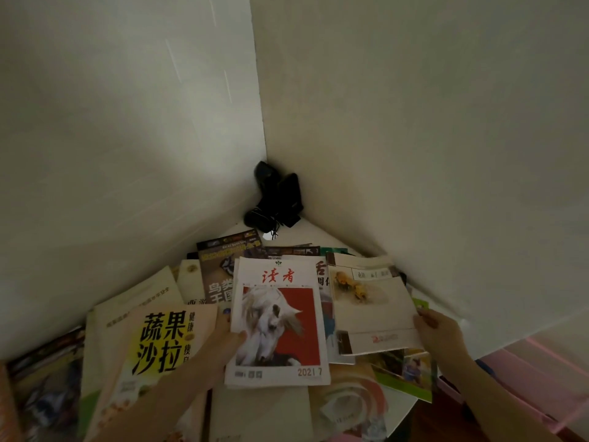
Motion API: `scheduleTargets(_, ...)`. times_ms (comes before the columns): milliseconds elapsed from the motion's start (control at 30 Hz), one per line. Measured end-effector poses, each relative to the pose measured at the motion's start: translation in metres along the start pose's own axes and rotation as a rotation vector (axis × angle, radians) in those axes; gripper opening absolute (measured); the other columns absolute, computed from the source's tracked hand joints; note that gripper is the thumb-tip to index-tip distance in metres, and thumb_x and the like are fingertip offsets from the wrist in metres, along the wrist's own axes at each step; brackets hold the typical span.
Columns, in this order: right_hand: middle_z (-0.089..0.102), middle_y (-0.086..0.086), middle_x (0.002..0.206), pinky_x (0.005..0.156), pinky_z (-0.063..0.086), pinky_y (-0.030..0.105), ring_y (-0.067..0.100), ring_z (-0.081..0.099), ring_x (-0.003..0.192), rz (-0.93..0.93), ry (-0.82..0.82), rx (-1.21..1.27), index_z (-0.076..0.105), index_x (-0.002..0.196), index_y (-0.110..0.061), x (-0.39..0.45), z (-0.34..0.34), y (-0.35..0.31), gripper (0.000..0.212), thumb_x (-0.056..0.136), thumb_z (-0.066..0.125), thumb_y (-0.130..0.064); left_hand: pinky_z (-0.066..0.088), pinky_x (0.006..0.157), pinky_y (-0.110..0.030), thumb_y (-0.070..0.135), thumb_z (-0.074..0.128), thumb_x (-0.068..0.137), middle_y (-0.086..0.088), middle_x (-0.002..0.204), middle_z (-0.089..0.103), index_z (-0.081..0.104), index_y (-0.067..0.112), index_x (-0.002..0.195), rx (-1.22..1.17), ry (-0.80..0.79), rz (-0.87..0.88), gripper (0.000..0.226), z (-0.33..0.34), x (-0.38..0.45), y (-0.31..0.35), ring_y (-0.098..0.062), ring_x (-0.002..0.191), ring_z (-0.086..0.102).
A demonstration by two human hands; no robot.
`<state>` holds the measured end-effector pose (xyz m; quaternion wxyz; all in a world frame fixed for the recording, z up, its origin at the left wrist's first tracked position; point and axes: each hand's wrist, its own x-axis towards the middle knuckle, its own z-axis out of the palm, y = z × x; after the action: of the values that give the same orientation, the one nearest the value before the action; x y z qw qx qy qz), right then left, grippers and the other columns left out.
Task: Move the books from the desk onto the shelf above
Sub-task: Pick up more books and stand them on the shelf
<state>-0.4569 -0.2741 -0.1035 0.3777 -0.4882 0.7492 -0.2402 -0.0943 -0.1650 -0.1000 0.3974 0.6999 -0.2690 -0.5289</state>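
Observation:
Several books and magazines lie spread over a white desk (314,234) in a wall corner. My left hand (223,338) grips the left edge of a magazine with a white horse on red (280,320), thumb on its cover. My right hand (438,327) holds the right edge of a pale book with a yellow flower picture (373,301). A yellow-and-white salad book (156,342) lies to the left under my left forearm. A dark bird book (220,275) lies behind. No shelf is in view.
A black device with a cord (275,196) stands in the far corner of the desk. White walls close in on the left and right. A pink object (541,371) sits at the lower right beyond the desk edge.

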Motion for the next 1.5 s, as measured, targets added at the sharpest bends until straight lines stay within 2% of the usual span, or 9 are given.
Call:
scheduleTargets(167,0.066,0.004,0.100,0.071,0.053,0.032,0.016,0.062,0.084,-0.092,0.027,0.182,0.064,0.119,-0.010,-0.045,0.029,-0.025,0.025,0.095,0.055,-0.015,0.046,0.090,-0.035,0.033,0.061,0.093,-0.006,0.130,0.053,0.048,0.019,0.124,-0.077,0.105,-0.094,0.037,0.004,0.015,0.005,-0.029,0.115,0.056)
scheduleTargets(300,0.066,-0.001,0.102,0.071,0.051,0.026,0.015,0.062,0.087,-0.178,-0.065,0.111,0.063,0.118,-0.014,-0.078,0.090,-0.042,0.025,0.094,0.056,-0.019,0.047,0.099,-0.052,0.065,0.074,0.068,0.004,0.124,0.063,0.051,0.043,0.119,-0.218,0.014,-0.108,0.061,0.003,0.011,0.004,-0.025,0.116,0.059)
scheduleTargets(433,0.061,-0.008,0.095,0.073,0.046,0.019,0.010,0.058,0.085,-0.169,-0.251,-0.104,0.062,0.110,-0.019,-0.090,0.127,-0.034,0.018,0.095,0.055,-0.026,0.057,0.085,-0.045,0.029,0.072,0.084,-0.005,0.114,0.059,0.033,0.025,0.127,-0.024,0.065,-0.058,0.058,0.005,0.006,-0.003,-0.024,0.099,0.065)
scheduleTargets(633,0.063,0.000,0.090,0.057,0.039,0.014,0.016,0.063,0.081,-0.219,-0.067,-0.165,0.062,0.097,-0.013,-0.051,0.102,-0.032,0.017,0.094,0.058,-0.029,0.059,0.070,-0.034,0.004,0.067,0.086,-0.006,0.112,0.059,0.034,0.027,0.119,0.012,0.111,0.059,0.052,0.006,0.003,-0.011,-0.022,0.095,0.064)
scheduleTargets(800,0.068,0.007,0.092,0.072,0.055,0.032,0.021,0.066,0.082,0.024,-0.234,-0.096,0.065,0.097,-0.007,-0.021,0.108,-0.040,0.026,0.090,0.063,-0.032,0.055,0.072,-0.031,0.003,0.065,0.087,-0.007,0.119,0.055,0.027,0.022,0.137,-0.023,0.117,0.037,0.065,0.002,-0.001,-0.015,-0.024,0.102,0.059)
scheduleTargets(967,0.060,0.005,0.095,0.067,0.047,0.026,0.014,0.056,0.078,-0.112,-0.218,-0.112,0.054,0.096,-0.014,-0.033,0.112,-0.044,0.008,0.096,0.052,-0.021,0.055,0.087,-0.047,0.005,0.067,0.085,-0.007,0.124,0.055,0.023,0.029,0.144,-0.051,0.098,0.011,0.077,0.001,0.001,-0.021,-0.026,0.108,0.058)
scheduleTargets(1133,0.061,-0.005,0.083,0.057,0.047,0.024,0.009,0.060,0.071,-0.314,-0.103,-0.139,0.056,0.103,-0.020,-0.030,0.067,-0.068,0.012,0.100,0.045,-0.024,0.055,0.088,-0.048,0.007,0.063,0.088,-0.006,0.123,0.054,0.023,0.027,0.145,-0.007,0.126,0.009,0.072,0.002,0.002,-0.022,-0.027,0.106,0.059)
scheduleTargets(1300,0.070,0.004,0.082,0.063,0.058,0.040,0.024,0.067,0.070,-0.424,0.047,-0.117,0.066,0.105,-0.021,-0.030,0.003,-0.104,0.021,0.099,0.046,-0.024,0.055,0.088,-0.045,0.013,0.058,0.093,-0.008,0.127,0.053,0.021,0.027,0.146,0.064,0.146,-0.005,0.066,0.008,-0.002,-0.019,-0.024,0.102,0.060)
scheduleTargets(1500,0.073,0.001,0.079,0.065,0.059,0.039,0.023,0.070,0.071,-0.253,-0.159,0.305,0.068,0.085,-0.022,-0.073,0.019,-0.117,0.018,0.097,0.053,-0.021,0.057,0.078,-0.040,0.011,0.046,0.099,-0.010,0.112,0.059,0.042,0.022,0.127,-0.008,0.131,-0.019,0.030,0.005,-0.002,-0.007,-0.023,0.094,0.062)
